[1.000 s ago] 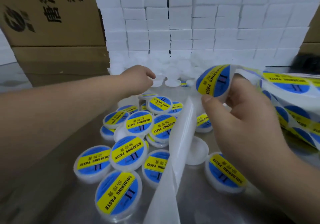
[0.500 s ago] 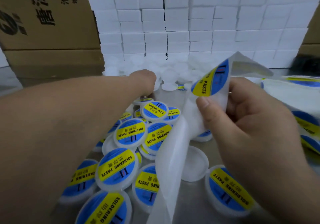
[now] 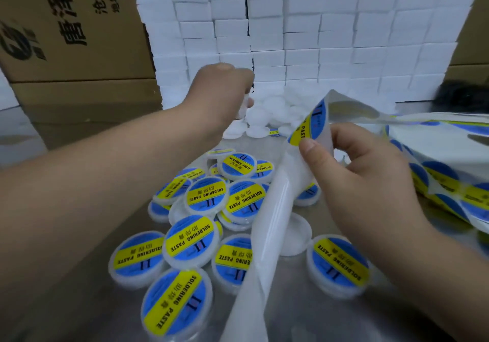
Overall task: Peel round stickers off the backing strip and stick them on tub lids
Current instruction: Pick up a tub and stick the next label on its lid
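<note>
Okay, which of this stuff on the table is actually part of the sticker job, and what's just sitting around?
Part of the job: right hand pinching the backing strip, half-peeled sticker, left hand at the plain white lids, labelled tubs, spare sticker strip.
Lying about: cardboard boxes, stacked white blocks.

Left forearm (image 3: 119, 172) bare, stretched forward across left side of view. Left hand (image 3: 225, 90) at far end, back of hand up, fingers curled down round white lid (image 3: 246, 103), blurred. Right hand (image 3: 370, 180) nearer, centre-right, raised. Thumb (image 3: 311, 154) points up, pinches backing strip (image 3: 277, 209) against curled fingers. Right wrist runs off toward lower right corner.
</note>
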{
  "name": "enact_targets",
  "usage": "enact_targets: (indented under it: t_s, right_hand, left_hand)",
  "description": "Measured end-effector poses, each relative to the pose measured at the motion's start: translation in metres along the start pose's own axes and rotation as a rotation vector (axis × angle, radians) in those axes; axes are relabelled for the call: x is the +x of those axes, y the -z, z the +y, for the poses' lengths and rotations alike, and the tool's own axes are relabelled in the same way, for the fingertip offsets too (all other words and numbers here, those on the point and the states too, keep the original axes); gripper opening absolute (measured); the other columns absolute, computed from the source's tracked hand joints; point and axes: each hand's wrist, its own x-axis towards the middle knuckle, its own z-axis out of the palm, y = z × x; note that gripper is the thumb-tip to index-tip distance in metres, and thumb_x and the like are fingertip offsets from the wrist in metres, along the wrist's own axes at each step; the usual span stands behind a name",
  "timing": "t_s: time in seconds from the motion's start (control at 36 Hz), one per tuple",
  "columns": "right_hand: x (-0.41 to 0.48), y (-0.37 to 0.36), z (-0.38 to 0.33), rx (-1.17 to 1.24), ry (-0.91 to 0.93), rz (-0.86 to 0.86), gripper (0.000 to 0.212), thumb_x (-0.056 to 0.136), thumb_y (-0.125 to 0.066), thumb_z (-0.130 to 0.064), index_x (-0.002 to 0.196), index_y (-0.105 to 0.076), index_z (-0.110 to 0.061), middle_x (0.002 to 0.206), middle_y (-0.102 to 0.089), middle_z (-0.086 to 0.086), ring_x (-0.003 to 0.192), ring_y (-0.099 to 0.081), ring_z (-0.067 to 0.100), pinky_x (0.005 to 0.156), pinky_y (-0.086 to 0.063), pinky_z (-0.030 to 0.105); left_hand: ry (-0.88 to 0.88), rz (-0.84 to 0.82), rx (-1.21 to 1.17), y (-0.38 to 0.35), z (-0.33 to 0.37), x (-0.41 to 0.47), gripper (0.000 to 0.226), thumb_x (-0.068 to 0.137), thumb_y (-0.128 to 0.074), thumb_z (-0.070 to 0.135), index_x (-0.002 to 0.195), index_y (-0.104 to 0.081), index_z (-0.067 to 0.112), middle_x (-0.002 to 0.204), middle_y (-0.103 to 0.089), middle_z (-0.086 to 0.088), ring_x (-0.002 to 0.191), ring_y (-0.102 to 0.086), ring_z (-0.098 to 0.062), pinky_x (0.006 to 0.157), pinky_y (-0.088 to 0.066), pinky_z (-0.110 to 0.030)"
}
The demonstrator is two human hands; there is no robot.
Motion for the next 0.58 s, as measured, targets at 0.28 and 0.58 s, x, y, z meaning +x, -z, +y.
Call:
enact_targets:
  t_s: [0.28, 0.58]
  right_hand:
    - [-0.003, 0.001, -0.006, 0.111, 0.093, -0.075, 0.018, 0.081, -0.053, -0.033, 0.083, -0.066, -0.020, 0.079, -0.066, 0.001, 0.074, -0.060, 0.012, 0.068, -0.048, 0.033]
    - [-0.003, 0.001, -0.004, -0.021, 0.210, -0.135, 0.019, 0.074, -0.047, -0.010, 0.073, -0.065, -0.011, 0.074, -0.063, -0.001, 0.073, -0.058, 0.011, 0.068, -0.045, 0.030]
  left_hand:
    - [-0.330, -0.098, 0.244, 0.011, 0.014, -0.108, 0.013, 0.076, -0.053, 0.041, 0.086, -0.056, 0.047, 0.086, -0.060, 0.014, 0.079, -0.055, 0.003, 0.065, -0.044, -0.014]
    - [-0.531, -0.078, 0.398, 0.010, -0.012, -0.105, 0.027, 0.078, -0.051, 0.040, 0.100, -0.064, 0.032, 0.090, -0.059, 0.008, 0.085, -0.051, -0.006, 0.074, -0.038, -0.016]
